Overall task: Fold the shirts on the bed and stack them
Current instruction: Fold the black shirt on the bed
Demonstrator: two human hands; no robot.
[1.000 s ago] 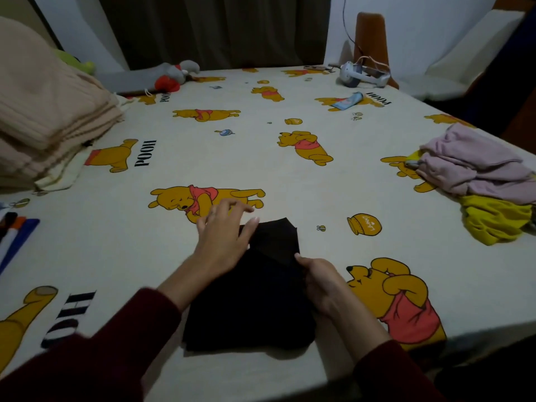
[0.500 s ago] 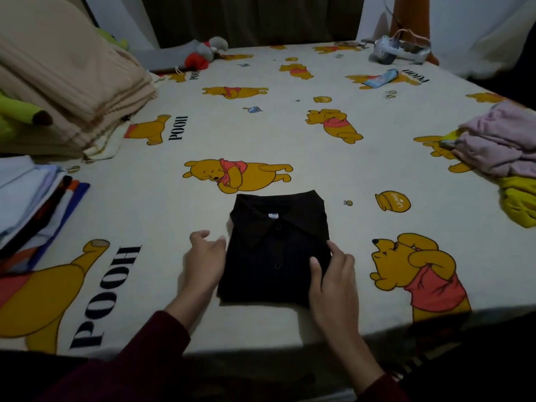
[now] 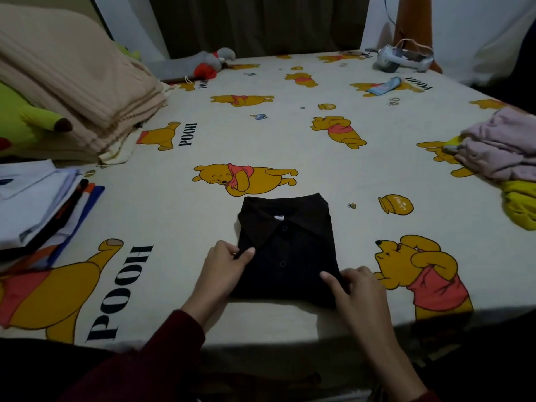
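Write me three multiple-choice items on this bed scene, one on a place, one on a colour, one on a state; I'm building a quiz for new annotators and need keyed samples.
1. Where does the stack of folded shirts lie relative to the black collared shirt?
A. To its left, at the bed's edge
B. Directly beyond it, by the curtain
C. On top of it

2. What colour is the garment under the pink clothes at the right edge?
A. Blue
B. Yellow
C. White

3. What state is the black collared shirt in?
A. Spread out flat, sleeves open
B. Crumpled in a heap
C. Folded into a rectangle, collar up

Answers:
1 A: the stack sits at the far left of the view.
2 B: the yellow garment shows below the pink pile.
3 C: it is a neat block; the left hand and the right hand grip its side edges.
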